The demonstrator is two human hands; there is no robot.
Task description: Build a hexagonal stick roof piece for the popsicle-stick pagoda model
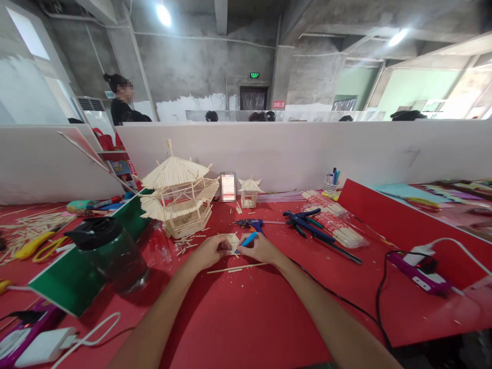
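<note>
My right hand (pixel 262 250) is closed around a blue pen-like tool (pixel 250 239); its tip points down and left at a small flat piece of wooden sticks (pixel 232 239). Fingers curled, my left hand (pixel 213 251) grips the left edge of that piece and keeps it on the table. A few loose sticks (pixel 225 269) lie just in front of both hands. Behind them is a glue gun (pixel 251 224). At the left rear stands a large stick pavilion (pixel 180 195), and a smaller stick pavilion (pixel 249 192) is farther back in the middle.
Long-handled cutters (pixel 311 225) and bagged sticks (pixel 338 220) lie to the right on the red table (pixel 246 328). A dark water bottle (pixel 111 256) stands left by a green divider (pixel 69 282). A purple power strip (pixel 418 274) with a black cable sits at right. A phone (pixel 228 187) leans behind.
</note>
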